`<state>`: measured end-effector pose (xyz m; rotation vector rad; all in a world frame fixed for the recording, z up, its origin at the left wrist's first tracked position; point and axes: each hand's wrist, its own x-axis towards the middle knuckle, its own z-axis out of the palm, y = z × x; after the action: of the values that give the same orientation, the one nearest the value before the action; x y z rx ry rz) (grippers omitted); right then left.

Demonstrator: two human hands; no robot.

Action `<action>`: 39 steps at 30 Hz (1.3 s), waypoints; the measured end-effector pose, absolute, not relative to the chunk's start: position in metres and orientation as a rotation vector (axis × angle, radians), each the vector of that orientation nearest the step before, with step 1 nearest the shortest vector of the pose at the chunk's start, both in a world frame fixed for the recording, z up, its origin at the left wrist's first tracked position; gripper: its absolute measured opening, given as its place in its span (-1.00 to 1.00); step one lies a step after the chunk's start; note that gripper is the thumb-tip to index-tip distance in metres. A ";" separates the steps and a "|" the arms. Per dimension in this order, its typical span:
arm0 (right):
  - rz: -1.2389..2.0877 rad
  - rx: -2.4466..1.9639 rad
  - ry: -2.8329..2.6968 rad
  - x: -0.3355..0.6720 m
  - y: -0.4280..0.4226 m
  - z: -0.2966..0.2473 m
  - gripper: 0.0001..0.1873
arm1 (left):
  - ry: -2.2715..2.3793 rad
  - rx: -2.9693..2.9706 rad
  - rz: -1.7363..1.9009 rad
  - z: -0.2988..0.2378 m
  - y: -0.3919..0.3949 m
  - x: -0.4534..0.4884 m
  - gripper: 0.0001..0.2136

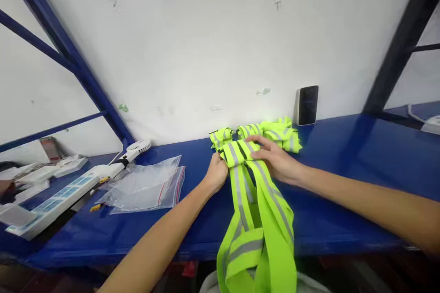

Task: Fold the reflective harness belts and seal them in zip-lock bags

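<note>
A neon yellow reflective vest (256, 219) lies lengthwise across a blue desk (343, 169), its long axis running from the person out toward the wall. Its narrow top end points away from the person, while its lower part droops over the desk's front edge and hangs down out of view. Grey reflective stripes run along its bands, and the fabric is bunched and twisted rather than spread flat.

The left hand (216, 174) is at the vest's far end, on the side toward the power strip, curled closed around the bands with the fingers mostly hidden behind them. The right hand (277, 160) is at the same end on the opposite side, its fingers only slightly spread and bent over the top of the bands, pinching them in a firm hold; its thumb is hidden.

Just behind the vest, a bundle of similar yellow reflective bands (278, 133) sits on the desk, touching the vest's top end. Beyond that bundle and to the right, a black phone-like device (307, 105) leans upright against a white wall (192, 46).

Left of the vest, two clear zip bags with red seals (146, 187) lie flat on the desk. Further left of the vest are a white power strip (55, 203) and a small white fan (138, 146); the power strip lies at an angle, pointing toward the fan.
</note>
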<state>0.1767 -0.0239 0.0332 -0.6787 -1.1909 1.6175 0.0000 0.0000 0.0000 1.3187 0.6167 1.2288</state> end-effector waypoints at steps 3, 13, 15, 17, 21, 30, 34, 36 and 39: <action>1.548 -0.714 -1.156 0.175 -0.022 0.031 -0.50 | 0.608 1.262 1.201 0.001 -0.005 0.004 -0.61; 1.324 -0.786 -1.199 0.179 -0.012 0.030 -0.23 | 0.620 1.301 1.112 0.003 -0.007 0.001 -0.59; 1.296 -0.813 -1.181 0.178 -0.012 0.029 -0.23 | 0.610 1.292 1.148 0.002 -0.006 0.001 -0.56; 1.342 -0.787 -1.168 0.177 -0.014 0.030 -0.32 | 0.561 1.302 1.190 0.001 -0.004 0.001 -0.53; 1.578 -0.804 -1.094 0.175 -0.020 0.031 -0.67 | 0.559 1.389 1.281 0.003 0.000 -0.003 -0.57; 1.676 -0.844 -0.973 0.171 -0.027 0.036 -0.75 | 0.693 1.654 1.337 0.007 0.008 -0.014 -0.69; 1.803 -0.735 -0.978 0.173 -0.033 0.041 -0.74 | 0.709 1.674 1.318 0.007 0.009 -0.016 -0.69; 1.846 -0.668 -0.987 0.175 -0.034 0.043 -0.71 | 0.719 1.699 1.339 0.008 0.009 -0.017 -0.70; 1.838 -0.622 -0.992 0.176 -0.033 0.044 -0.66 | 0.726 1.763 1.359 0.010 0.010 -0.019 -0.74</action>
<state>0.1755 -0.0335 0.0436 -0.6221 -0.9922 1.8377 -0.0186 0.0095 0.0105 1.7631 0.7258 1.3590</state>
